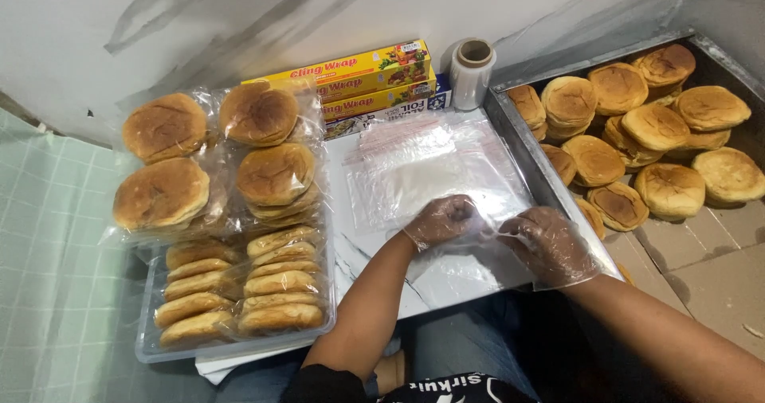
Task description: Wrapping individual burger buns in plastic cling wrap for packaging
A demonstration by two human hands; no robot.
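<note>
Both my hands wear thin clear gloves. My left hand (442, 220) and my right hand (548, 244) pinch the near edge of a clear plastic bag (470, 248) lying on the white marbled board (430, 283) over my lap. Just beyond them a stack of clear zip bags (422, 168) lies flat on the board. To the right, a metal tray (522, 152) holds many loose round buns (653, 128), close to my right hand.
At left, bagged buns (163, 192) are piled in and above a clear plastic tub (147, 347). Against the wall lie boxes of wrap and foil (374, 72) and a roll of clear film (472, 72). Green tiled floor (48, 275) lies at far left.
</note>
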